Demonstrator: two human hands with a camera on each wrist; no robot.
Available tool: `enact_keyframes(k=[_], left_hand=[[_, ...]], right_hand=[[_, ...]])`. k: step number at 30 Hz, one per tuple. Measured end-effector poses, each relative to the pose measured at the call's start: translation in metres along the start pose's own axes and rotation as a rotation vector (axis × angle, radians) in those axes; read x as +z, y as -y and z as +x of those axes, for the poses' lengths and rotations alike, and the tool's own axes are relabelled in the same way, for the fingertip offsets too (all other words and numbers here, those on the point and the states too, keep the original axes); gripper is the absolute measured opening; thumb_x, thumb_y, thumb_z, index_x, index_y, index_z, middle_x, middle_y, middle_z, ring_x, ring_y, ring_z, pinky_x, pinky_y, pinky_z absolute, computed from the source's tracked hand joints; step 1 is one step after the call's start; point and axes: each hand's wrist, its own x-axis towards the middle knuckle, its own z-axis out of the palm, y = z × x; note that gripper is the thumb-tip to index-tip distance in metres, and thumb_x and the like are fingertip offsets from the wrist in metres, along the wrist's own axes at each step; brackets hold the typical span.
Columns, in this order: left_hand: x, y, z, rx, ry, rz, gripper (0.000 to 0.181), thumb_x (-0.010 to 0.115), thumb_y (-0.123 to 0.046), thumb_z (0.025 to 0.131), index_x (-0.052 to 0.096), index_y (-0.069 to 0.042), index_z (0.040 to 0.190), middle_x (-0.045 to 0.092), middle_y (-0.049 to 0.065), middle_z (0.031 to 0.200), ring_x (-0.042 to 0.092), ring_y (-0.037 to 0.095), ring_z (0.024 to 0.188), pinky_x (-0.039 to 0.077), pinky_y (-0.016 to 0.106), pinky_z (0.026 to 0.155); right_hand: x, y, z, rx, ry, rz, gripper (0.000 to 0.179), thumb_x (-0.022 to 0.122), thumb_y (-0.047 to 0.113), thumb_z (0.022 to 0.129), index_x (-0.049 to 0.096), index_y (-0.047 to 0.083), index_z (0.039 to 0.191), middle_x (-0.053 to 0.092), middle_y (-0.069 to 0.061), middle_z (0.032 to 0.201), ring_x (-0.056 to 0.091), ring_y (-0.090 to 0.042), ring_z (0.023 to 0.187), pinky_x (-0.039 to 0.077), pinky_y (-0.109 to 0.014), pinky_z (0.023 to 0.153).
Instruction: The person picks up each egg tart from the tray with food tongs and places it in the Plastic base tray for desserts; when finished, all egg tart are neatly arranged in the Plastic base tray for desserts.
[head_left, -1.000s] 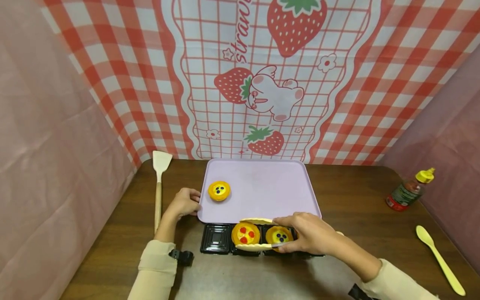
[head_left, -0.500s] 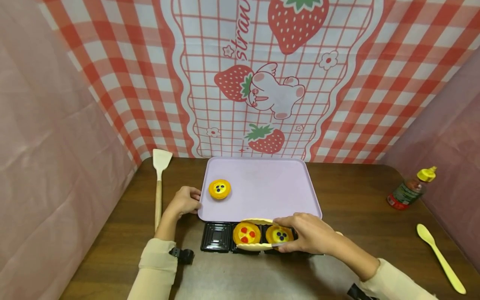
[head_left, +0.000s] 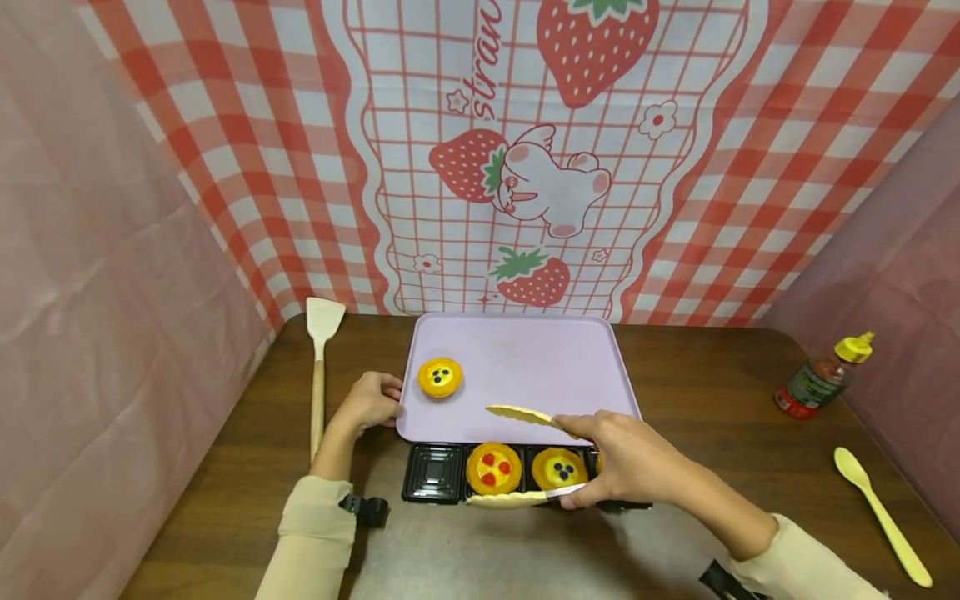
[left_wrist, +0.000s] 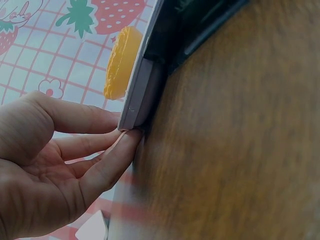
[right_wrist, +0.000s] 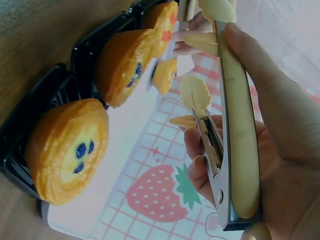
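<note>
My right hand (head_left: 637,457) holds a pair of tongs (right_wrist: 240,125) with cream scalloped tips, spread wide. One tip hangs over the lilac tray (head_left: 540,358); the other lies along the near side of a tart with red toppings (head_left: 494,468). That tart sits in a black compartmented container (head_left: 433,473), beside a tart with blue berries (head_left: 559,469). Another blue-berry tart (right_wrist: 70,152) fills the compartment partly hidden under my right hand. At the tray's left edge, my left hand (head_left: 371,402) pinches the rim between thumb and fingers. A smaller blue-berry tart (head_left: 440,377) rests on the tray.
A spatula (head_left: 318,383) with a wooden handle lies left of the tray. To the right stand a bottle with a yellow cap (head_left: 821,379) and, nearer, a pale yellow spoon (head_left: 881,517). A checked cloth (head_left: 300,167) hangs behind the table.
The tongs have spread apart: their far arm has swung away from the red-topped tart to over the tray. My right hand has opened wider with them. My left hand stays at the tray.
</note>
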Motion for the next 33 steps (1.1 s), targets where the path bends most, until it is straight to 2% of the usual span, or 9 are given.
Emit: enact_keyframes(k=[5,7,12,16,19,23,27,30,33], left_hand=[[0.001,0.001,0.0,-0.006,0.004,0.01,0.044,0.065,0.016,0.07,0.059,0.016,0.113,0.058,0.022,0.094,0.061,0.024,0.069,0.061,0.038,0.059],[0.001,0.001,-0.001,-0.007,0.006,0.01,0.045,0.065,0.016,0.07,0.059,0.016,0.114,0.058,0.022,0.094,0.061,0.024,0.07,0.061,0.038,0.059],[0.003,0.001,-0.001,-0.003,0.007,0.006,0.044,0.065,0.016,0.069,0.059,0.016,0.113,0.058,0.022,0.093,0.061,0.024,0.07,0.061,0.038,0.059],[0.003,0.001,-0.001,-0.002,0.008,0.016,0.044,0.065,0.016,0.07,0.058,0.016,0.113,0.058,0.021,0.093,0.061,0.024,0.07,0.061,0.038,0.059],[0.003,0.0,-0.001,-0.003,0.01,0.024,0.044,0.066,0.016,0.07,0.058,0.016,0.114,0.059,0.021,0.093,0.061,0.024,0.07,0.061,0.038,0.059],[0.002,0.0,-0.001,-0.006,0.006,0.019,0.045,0.065,0.016,0.07,0.058,0.016,0.114,0.059,0.022,0.094,0.061,0.024,0.07,0.061,0.038,0.059],[0.001,-0.001,-0.001,-0.008,0.003,0.013,0.045,0.065,0.016,0.07,0.058,0.016,0.115,0.058,0.022,0.094,0.06,0.024,0.07,0.061,0.038,0.059],[0.0,-0.001,-0.001,-0.003,0.004,0.015,0.045,0.065,0.016,0.07,0.058,0.016,0.114,0.058,0.021,0.094,0.06,0.024,0.071,0.061,0.038,0.059],[0.001,-0.001,0.0,0.0,0.005,0.011,0.045,0.064,0.016,0.07,0.058,0.016,0.114,0.058,0.021,0.093,0.06,0.023,0.071,0.061,0.037,0.059]], right_hand=[[-0.006,0.0,0.0,0.02,-0.011,0.012,0.097,0.081,0.068,0.064,0.06,0.006,0.136,0.069,-0.004,0.12,0.064,-0.02,0.105,0.057,-0.043,0.083],[-0.01,0.0,0.002,0.033,-0.012,0.015,0.096,0.083,0.065,0.064,0.06,0.006,0.136,0.069,-0.005,0.118,0.064,-0.018,0.098,0.058,-0.04,0.078],[-0.021,-0.003,0.01,0.04,-0.027,0.014,0.1,0.078,0.07,0.064,0.058,0.006,0.138,0.069,-0.003,0.114,0.058,-0.011,0.084,0.053,-0.03,0.067],[-0.027,-0.008,0.021,0.002,-0.072,0.036,0.099,0.078,0.068,0.067,0.057,0.003,0.138,0.068,-0.007,0.118,0.063,-0.017,0.094,0.058,-0.035,0.077],[-0.028,-0.011,0.033,-0.029,-0.1,0.06,0.095,0.083,0.059,0.069,0.057,-0.001,0.137,0.068,-0.01,0.12,0.064,-0.018,0.097,0.058,-0.036,0.077],[-0.026,-0.014,0.056,-0.046,-0.102,0.064,0.091,0.086,0.054,0.068,0.058,-0.001,0.136,0.069,-0.011,0.117,0.059,-0.016,0.085,0.054,-0.032,0.069],[-0.019,-0.019,0.081,-0.033,-0.073,0.073,0.091,0.086,0.052,0.068,0.058,0.0,0.136,0.069,-0.012,0.118,0.064,-0.022,0.092,0.056,-0.038,0.076],[-0.012,-0.022,0.099,-0.008,-0.043,0.085,0.09,0.087,0.05,0.068,0.057,0.0,0.137,0.068,-0.014,0.12,0.065,-0.025,0.105,0.056,-0.043,0.084],[-0.005,-0.024,0.115,0.011,-0.016,0.077,0.091,0.085,0.052,0.07,0.056,-0.001,0.137,0.068,-0.014,0.121,0.065,-0.026,0.107,0.056,-0.043,0.087]])
